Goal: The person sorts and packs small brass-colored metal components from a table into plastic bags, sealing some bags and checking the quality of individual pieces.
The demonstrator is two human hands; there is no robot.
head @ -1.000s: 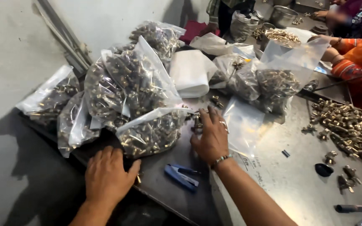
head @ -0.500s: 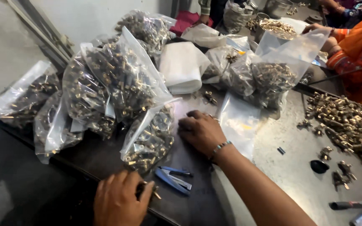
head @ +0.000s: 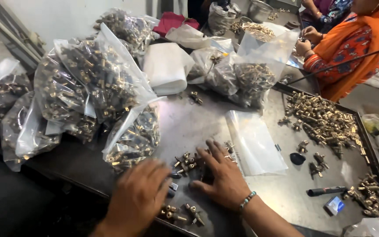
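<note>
- Brass fittings lie loose on the steel table, at 12 o'clock from my left hand and touching the fingertips of my right; a few more fittings sit between my wrists at 6 o'clock.
- Table runs from 9 to 3 o'clock; I note heaped clear bags of fittings at 10 o'clock, one smaller filled bag just beside my left hand at 11.
- Loose pile of brass parts at 2 o'clock, well apart from my hands.
- Another person in an orange garment works at 1 o'clock, far edge.
- Empty flat plastic bag at 1 o'clock from my right hand, near it.
- Right hand: fingers spread wide, palm down on the table, holding nothing.
- Left hand: blurred, palm down, fingers loosely open; I cannot tell whether it grips anything.
- Black marker at 3 o'clock.
- Blue-handled tool peeks out between my hands, mostly hidden.
</note>
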